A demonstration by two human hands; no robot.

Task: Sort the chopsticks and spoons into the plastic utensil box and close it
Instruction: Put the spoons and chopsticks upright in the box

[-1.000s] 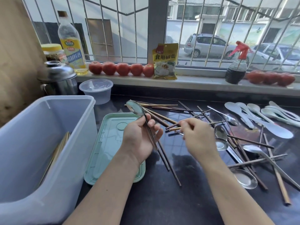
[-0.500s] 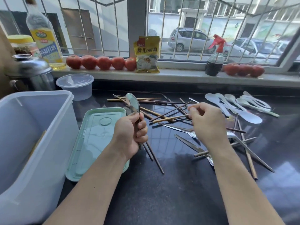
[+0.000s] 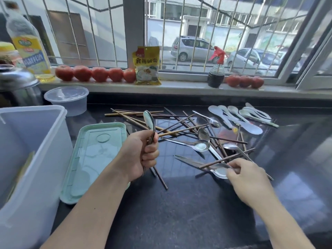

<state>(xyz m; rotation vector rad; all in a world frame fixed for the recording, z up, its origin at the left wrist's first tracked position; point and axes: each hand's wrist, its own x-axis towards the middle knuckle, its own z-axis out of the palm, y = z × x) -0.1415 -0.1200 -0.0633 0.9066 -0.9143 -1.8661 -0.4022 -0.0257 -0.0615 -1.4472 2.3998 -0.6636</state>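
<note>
Left hand loaded with cutlery, right hand taking a steel spoon from the pile.

Right hand [image 3: 248, 178] fingertips pinch a steel spoon [image 3: 221, 170] at its neck; left hand [image 3: 142, 155] clenches a spoon and chopsticks [image 3: 149, 123] upright. Judged light, rigid, slippery: grip the handles. The rest of the pile [image 3: 188, 130] lies at 12 o'clock, the open box [image 3: 32, 159] at 9 o'clock, with its lid [image 3: 93, 159] beside it.

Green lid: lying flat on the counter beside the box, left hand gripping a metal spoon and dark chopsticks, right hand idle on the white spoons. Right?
Not quite. In the head view the right hand pinches a metal spoon at the near pile, not the white spoons. The rest holds.
</note>
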